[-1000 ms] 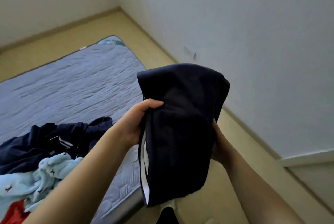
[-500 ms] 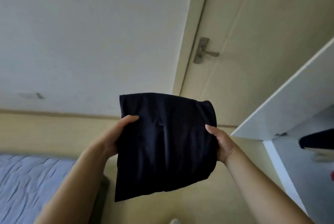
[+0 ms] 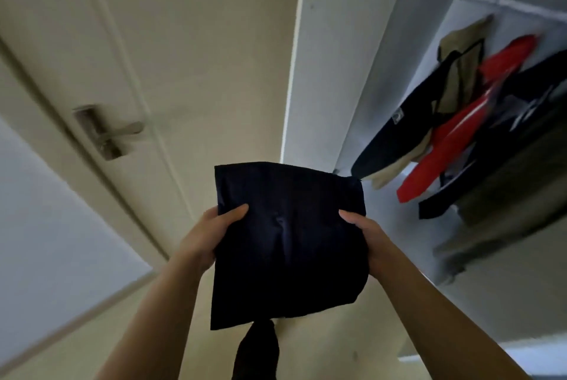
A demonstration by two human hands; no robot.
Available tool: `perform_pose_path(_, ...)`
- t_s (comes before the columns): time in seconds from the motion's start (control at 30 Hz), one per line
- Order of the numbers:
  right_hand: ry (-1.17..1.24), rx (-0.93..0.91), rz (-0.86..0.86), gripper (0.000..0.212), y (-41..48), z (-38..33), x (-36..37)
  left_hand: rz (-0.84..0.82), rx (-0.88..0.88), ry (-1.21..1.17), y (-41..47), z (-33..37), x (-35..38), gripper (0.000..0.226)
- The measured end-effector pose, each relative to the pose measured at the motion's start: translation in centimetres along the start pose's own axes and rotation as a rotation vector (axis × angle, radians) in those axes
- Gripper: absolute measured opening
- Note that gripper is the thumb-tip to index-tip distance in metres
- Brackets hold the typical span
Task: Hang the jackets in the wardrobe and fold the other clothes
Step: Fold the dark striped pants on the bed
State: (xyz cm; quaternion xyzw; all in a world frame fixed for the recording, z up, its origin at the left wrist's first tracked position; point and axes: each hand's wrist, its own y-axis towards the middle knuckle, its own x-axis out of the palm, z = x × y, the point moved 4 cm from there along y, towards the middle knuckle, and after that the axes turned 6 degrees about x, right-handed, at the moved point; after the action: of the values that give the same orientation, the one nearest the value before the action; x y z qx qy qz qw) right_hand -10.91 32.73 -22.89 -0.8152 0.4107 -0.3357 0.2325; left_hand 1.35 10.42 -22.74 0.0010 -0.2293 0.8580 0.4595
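Head view: left hand [image 3: 205, 236] and right hand [image 3: 368, 233] pinch a folded dark garment [image 3: 288, 250] by its sides, thumbs on top, near the wardrobe [image 3: 331, 42].

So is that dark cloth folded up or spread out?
Folded: the navy garment is a compact square, left hand and right hand gripping its sides.

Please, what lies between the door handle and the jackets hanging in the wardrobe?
In the head view, the plain door panel and then the white wardrobe panel lie between door handle and hanging jackets. The folded dark garment is held lower.
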Motion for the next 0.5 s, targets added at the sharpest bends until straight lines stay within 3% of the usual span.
perform_pose_path(0.2, 0.063, -0.109, 0.207, 0.035, 5.2, -10.6, -5.4, -0.211, -0.024, 0.063, 14.0, 5.6, 9.3, 0.030)
perform_pose_path(0.27, 0.079, -0.160, 0.234, 0.041, 6.1, -14.6, -7.0, -0.295, -0.007, 0.077, 17.7, 8.5, 13.0, 0.032)
perform_pose_path(0.5, 0.138, -0.487, 0.341, 0.047, 5.0, -29.4, -12.9, -0.556, 0.219, 0.118, 25.9, 20.3, 27.5, 0.036)
